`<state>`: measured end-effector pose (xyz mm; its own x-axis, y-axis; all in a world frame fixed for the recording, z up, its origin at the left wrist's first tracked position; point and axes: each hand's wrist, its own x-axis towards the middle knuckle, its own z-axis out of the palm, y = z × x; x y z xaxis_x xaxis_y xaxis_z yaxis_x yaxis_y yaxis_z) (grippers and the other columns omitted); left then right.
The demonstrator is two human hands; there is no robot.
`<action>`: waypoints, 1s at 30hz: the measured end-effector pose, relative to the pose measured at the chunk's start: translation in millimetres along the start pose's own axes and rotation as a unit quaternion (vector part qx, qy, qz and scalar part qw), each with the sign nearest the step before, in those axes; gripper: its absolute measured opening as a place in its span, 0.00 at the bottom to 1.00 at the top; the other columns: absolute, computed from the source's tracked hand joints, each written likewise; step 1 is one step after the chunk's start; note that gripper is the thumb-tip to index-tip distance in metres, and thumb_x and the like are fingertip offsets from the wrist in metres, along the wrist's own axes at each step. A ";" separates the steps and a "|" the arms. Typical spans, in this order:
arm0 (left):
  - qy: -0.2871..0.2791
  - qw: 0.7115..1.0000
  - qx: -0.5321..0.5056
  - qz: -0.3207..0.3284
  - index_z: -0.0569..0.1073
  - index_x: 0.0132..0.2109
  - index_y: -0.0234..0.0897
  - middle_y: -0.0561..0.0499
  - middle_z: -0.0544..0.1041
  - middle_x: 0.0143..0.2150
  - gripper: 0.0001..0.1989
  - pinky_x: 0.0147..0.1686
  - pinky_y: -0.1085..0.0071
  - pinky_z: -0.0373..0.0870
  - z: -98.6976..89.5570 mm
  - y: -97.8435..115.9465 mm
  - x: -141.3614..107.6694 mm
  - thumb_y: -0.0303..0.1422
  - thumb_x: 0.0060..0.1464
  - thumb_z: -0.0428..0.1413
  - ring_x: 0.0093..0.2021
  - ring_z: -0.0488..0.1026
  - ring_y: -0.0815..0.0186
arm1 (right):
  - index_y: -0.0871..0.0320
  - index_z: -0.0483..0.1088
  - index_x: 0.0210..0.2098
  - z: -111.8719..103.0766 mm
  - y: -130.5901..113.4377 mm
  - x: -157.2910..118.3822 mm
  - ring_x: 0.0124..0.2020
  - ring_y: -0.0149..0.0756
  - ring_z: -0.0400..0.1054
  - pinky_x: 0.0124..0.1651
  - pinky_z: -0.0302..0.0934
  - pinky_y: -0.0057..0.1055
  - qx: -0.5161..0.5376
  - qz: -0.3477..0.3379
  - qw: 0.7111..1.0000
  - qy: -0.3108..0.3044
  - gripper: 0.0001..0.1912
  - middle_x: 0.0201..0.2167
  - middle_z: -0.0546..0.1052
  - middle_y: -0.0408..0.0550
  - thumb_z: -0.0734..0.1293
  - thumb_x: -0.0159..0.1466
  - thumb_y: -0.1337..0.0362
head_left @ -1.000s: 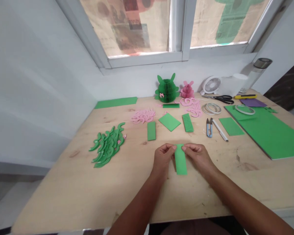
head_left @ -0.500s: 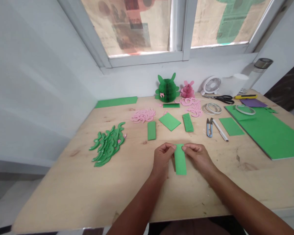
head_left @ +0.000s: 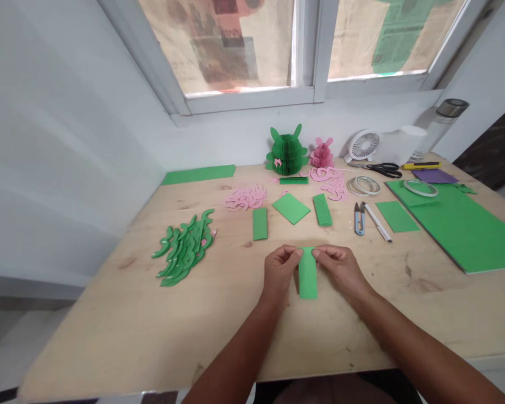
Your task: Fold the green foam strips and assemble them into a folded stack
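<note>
Between my two hands is a narrow green paper strip (head_left: 308,278), pinched at its upper corners. My left hand (head_left: 280,269) grips the left corner between thumb and fingers. At the right corner, my right hand (head_left: 335,265) pinches in the same way. The strip's lower end points toward me, just above or on the wooden table. Beyond the hands lie a green rectangle of paper (head_left: 260,223), a diamond-turned green square (head_left: 292,208) and a folded green piece (head_left: 322,210).
Left is a pile of curved green cutouts (head_left: 187,247); behind lie pink cutouts (head_left: 247,198). A green paper figure (head_left: 287,154) and a pink one (head_left: 322,153) stand by the wall. Right are blue thread snips (head_left: 359,220), a white pen (head_left: 377,222), scissors (head_left: 382,169) and green sheets (head_left: 475,230).
The lower end of the paper strip has swung slightly to the left. Both hands keep their pinch at its top corners and have barely moved.
</note>
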<state>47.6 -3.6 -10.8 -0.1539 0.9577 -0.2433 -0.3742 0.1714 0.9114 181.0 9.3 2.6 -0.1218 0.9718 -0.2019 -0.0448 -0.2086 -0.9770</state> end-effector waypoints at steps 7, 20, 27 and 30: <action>0.002 1.000 -0.029 -0.011 0.73 0.28 0.33 0.53 0.73 0.23 0.11 0.29 0.73 0.65 -0.7 -2.2 1.8 0.35 0.37 0.63 0.24 0.68 0.71 | 0.59 0.77 0.27 -0.3 0.0 -0.4 0.25 0.31 0.64 0.32 0.57 0.29 0.004 -0.004 1.000 -0.005 0.13 0.21 0.74 0.44 0.70 0.50 0.55; -0.022 0.996 -0.067 -0.050 0.73 0.26 0.33 0.54 0.72 0.22 0.10 0.28 0.73 0.65 0.4 4.5 1.6 0.34 0.35 0.64 0.22 0.67 0.72 | 0.60 0.77 0.27 -0.5 1.6 0.9 0.25 0.33 0.65 0.32 0.58 0.31 -0.011 -0.009 1.000 -0.003 0.14 0.21 0.74 0.45 0.70 0.50 0.54; -0.021 0.998 -0.051 -0.030 0.73 0.24 0.33 0.53 0.71 0.21 0.10 0.28 0.72 0.65 -1.1 4.6 0.8 0.35 0.36 0.63 0.23 0.66 0.71 | 0.59 0.77 0.27 0.5 0.6 0.2 0.24 0.32 0.64 0.31 0.58 0.30 -0.016 -0.010 1.000 -0.006 0.13 0.21 0.75 0.45 0.70 0.50 0.55; -0.016 0.999 -0.045 -0.019 0.73 0.24 0.33 0.54 0.70 0.21 0.10 0.29 0.72 0.65 -2.1 4.1 0.7 0.35 0.37 0.63 0.23 0.66 0.71 | 0.59 0.77 0.27 1.2 0.1 -0.4 0.24 0.32 0.65 0.31 0.58 0.30 -0.023 -0.016 1.000 -0.008 0.14 0.21 0.75 0.45 0.69 0.51 0.54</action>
<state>44.0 -2.8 -7.9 -0.1091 0.9583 -0.2641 -0.4601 0.1868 0.8680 179.9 8.8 2.7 -0.1363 0.9760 -0.1699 -0.0027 -0.1719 -0.9851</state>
